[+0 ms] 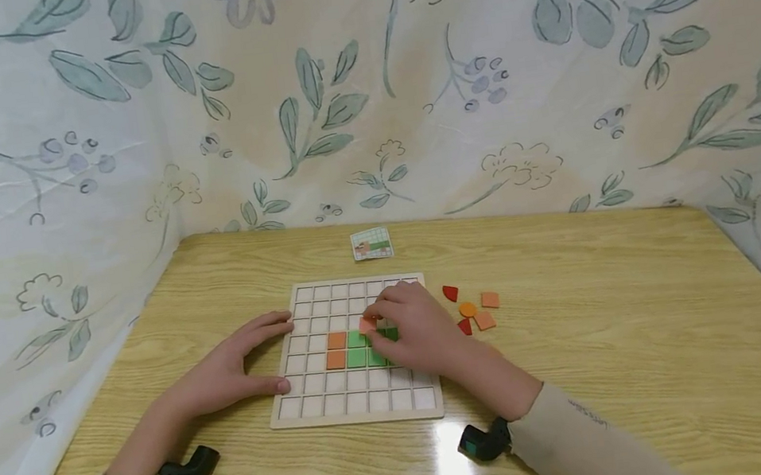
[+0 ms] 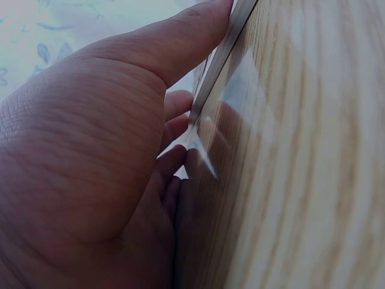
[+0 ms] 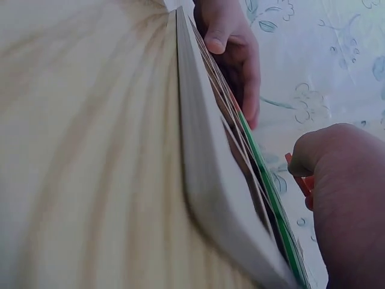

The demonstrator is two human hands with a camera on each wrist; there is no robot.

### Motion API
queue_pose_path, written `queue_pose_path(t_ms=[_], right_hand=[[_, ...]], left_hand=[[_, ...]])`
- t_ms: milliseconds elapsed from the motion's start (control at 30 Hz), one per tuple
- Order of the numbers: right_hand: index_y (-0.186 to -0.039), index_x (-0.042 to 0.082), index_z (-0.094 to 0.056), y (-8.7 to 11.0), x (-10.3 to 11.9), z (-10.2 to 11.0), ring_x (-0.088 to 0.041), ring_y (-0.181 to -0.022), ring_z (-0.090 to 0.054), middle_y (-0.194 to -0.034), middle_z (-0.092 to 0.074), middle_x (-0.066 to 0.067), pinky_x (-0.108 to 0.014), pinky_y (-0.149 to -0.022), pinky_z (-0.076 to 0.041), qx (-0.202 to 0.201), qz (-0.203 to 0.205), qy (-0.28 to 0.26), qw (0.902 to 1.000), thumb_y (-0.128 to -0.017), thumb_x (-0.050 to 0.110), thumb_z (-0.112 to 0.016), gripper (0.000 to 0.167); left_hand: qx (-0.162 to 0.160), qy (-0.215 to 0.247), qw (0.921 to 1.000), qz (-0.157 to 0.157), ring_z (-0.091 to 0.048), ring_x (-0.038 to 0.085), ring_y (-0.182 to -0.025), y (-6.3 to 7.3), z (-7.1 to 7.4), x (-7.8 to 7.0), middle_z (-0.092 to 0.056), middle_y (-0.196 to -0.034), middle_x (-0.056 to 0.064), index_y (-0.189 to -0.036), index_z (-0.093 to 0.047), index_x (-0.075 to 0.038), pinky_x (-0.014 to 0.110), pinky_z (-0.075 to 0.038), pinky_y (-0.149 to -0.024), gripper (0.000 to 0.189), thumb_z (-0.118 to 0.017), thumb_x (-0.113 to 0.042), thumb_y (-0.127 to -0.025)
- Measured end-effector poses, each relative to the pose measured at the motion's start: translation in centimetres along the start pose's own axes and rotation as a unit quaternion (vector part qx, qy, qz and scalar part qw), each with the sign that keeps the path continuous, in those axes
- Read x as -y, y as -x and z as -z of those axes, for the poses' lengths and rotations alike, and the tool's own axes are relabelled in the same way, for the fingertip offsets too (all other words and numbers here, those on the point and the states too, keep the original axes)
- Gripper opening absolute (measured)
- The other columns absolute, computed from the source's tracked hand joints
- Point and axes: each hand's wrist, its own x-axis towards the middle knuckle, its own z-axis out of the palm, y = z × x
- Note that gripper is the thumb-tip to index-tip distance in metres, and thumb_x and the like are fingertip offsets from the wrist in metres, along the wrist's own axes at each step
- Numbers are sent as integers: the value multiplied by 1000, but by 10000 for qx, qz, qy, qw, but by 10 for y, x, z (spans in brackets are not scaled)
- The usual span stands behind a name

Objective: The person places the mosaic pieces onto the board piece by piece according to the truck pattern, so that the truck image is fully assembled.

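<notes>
A wooden grid board (image 1: 324, 413) lies on the table. Two orange square tiles (image 1: 336, 360) and several green tiles (image 1: 356, 358) sit in two rows of its cells. At the board's left edge, my left hand (image 1: 228, 371) spreads its thumb and fingers apart, the tips touching the rim. In the left wrist view, the thumb (image 2: 192, 30) lies against the board's side. My right hand (image 1: 422, 332) pinches a salmon-orange square tile (image 1: 367, 325) above the green tiles and covers the board's right part. The same tile (image 3: 298, 175) shows on edge in the right wrist view, raised off the board.
Right of the board lie loose pieces: red quarter-circles (image 1: 450, 293), an orange disc (image 1: 468, 309) and orange squares (image 1: 490, 300). Behind the board is a small picture card (image 1: 372, 244) with a coloured grid pattern. A leaf-printed cloth (image 1: 366, 127) hangs along the table's back.
</notes>
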Motion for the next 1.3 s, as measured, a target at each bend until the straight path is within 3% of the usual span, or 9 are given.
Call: queue_pose_path(t_ms=[267, 600, 933, 1300], right_hand=[[-106, 10, -83, -17, 11, -11, -19, -94, -68, -99, -75, 1, -42, -92, -52, 116, 80, 1, 9999, -96, 21, -79, 15], [-110, 11, -83, -30, 11, -25, -22, -95, -68, -101, -76, -1, -42, -90, -54, 217, 23, 152, 9996, -98, 25, -81, 18], [-117, 11, -83, -36, 12, -31, -24, -99, -68, -106, -76, -3, -42, -93, -54, 784, -450, 254, 9956, -102, 27, -78, 22], [-120, 10, -82, -36, 9, -35, -24, -105, -69, -110, -76, -4, -43, -101, -53, 902, -579, 129, 9941, -104, 29, -77, 25]], left_hand=[[1, 80, 10000, 0, -27, 37, -163, -1, 0, 0, -36, -175, 2, -164, -53, -19, 59, -26, -124, 87, -92, -45, -90], [5, 118, 9999, 51, -27, 35, -163, -2, 0, 1, -37, -175, 3, -163, -54, -19, 41, -24, -126, 86, -92, -44, -90], [-7, 42, 10000, 25, -27, 37, -162, -1, -2, 2, -37, -175, 3, -163, -54, -19, 64, -25, -123, 86, -91, -45, -90], [-17, 75, 10000, -39, -27, 38, -162, -1, -3, 1, -36, -175, 5, -163, -53, -17, 68, -25, -122, 85, -91, -43, -91]])
